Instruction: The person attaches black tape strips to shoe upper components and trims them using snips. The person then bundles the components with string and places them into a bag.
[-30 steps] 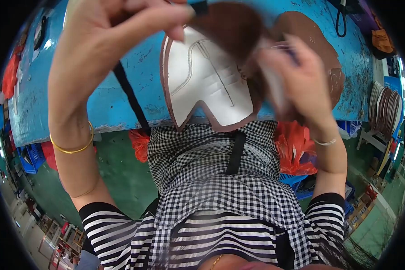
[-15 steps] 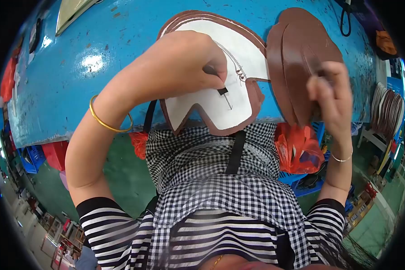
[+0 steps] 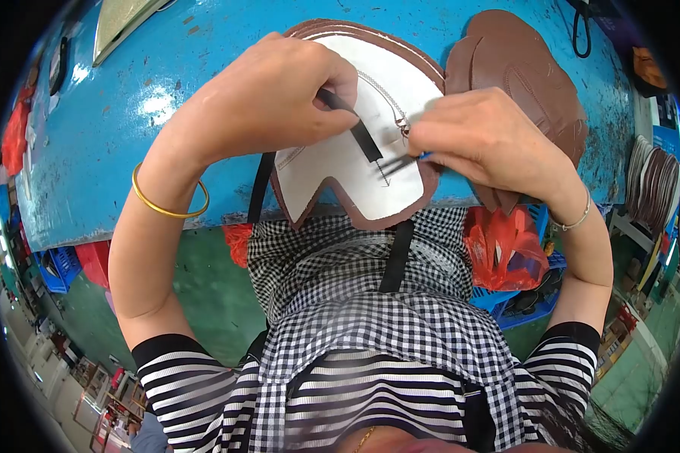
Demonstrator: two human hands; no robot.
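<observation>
A brown shoe-upper-like leather piece with a white lining (image 3: 385, 198) lies lining-up on the blue table, over other brown layers. A black strap (image 3: 366, 142) runs across it to a short zigzag stitch line. My left hand (image 3: 279, 98) is closed, pinching the strap between thumb and fingers and lifting it off the lining. My right hand (image 3: 491, 140) is closed over the lining's right side, around a small tool that looks like thread snips (image 3: 397, 164). Their dark tips, blurred, are at the strap's stitched end; most of the tool is hidden in my fingers.
A stack of brown leather pieces (image 3: 517, 68) lies to the right on the blue table (image 3: 159, 113). Red plastic bags (image 3: 502, 249) and blue crates hang or stand below the front edge. More cut pieces (image 3: 653, 185) stand in a row at far right.
My right hand has moved left from over the brown stack to the lining, bringing the tool to the strap's end. My left hand has shifted up and left, drawing the strap out straighter.
</observation>
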